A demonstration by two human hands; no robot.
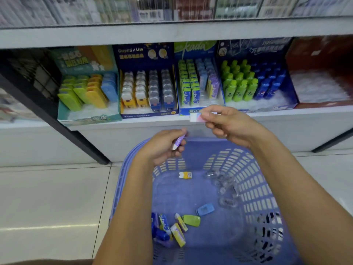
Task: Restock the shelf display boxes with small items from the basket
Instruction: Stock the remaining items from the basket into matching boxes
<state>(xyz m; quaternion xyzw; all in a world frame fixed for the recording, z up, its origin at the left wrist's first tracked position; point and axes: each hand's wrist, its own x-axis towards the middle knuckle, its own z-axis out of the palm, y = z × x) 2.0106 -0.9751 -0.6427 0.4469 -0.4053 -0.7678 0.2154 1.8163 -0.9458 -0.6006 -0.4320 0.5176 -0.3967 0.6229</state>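
Restocking mid-transfer: two items in hand, neither yet shelved.
The right hand (229, 125) pinches a flat pink-and-white packet (196, 118) near the shelf edge. The left hand (162, 148) grips a slim purple packet (179, 142) above the lilac slatted plastic basket (122, 180). Judged next: match each to the green-topped cardboard display box (194, 48).

Both forearms extended forward; left hand (162, 146) low, fingers curled round purple packet (178, 142); right hand (229, 124) higher, thumb and fingertips pinching pink-white packet (195, 118)
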